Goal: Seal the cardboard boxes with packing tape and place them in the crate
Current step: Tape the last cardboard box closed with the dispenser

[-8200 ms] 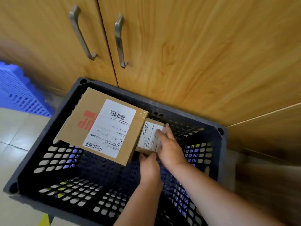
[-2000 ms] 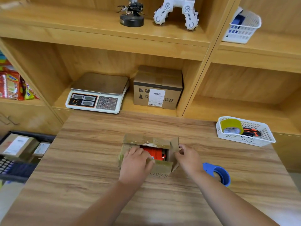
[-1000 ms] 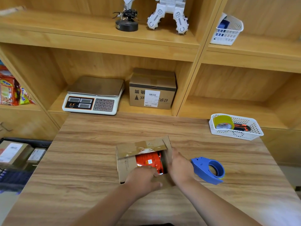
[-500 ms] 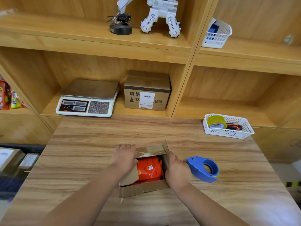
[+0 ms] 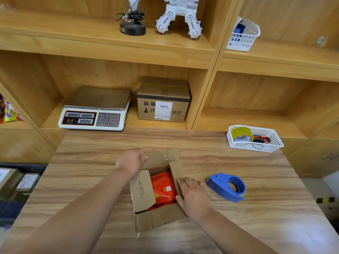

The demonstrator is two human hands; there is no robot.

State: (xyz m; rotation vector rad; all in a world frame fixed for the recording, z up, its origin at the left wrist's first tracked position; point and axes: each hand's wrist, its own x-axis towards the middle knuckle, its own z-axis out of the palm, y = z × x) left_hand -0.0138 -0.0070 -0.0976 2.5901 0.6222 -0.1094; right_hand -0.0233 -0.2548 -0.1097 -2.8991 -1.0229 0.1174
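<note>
The box [image 5: 157, 218] lies open on the worktop [image 5: 88, 169], just left of the dispenser [image 5: 220, 186]. Your left hand [image 5: 130, 161] pinches its far flap. Your right hand [image 5: 192, 196] presses the right flap with flat fingers. Fold the side flaps first and hold them level.

Bare left hand [image 5: 130, 160], bare right hand [image 5: 193, 196], both forearms uncovered as far as seen, fingernails seemingly short.

open box [image 5: 143, 191] is set at the middle of the table [image 5: 91, 171], packet [image 5: 162, 187] inside it. tape dispenser [image 5: 227, 186] is placed just right of it. basket [image 5: 256, 146] is set at the far right corner, tape roll [image 5: 241, 134] and cutter [image 5: 262, 139] inside. on the shelf [image 5: 132, 119] behind, scale [image 5: 95, 110] is placed left of closed box [image 5: 163, 103]. crate [image 5: 27, 165] is seen low, left of the table, parcels [image 5: 27, 181] inside
</note>
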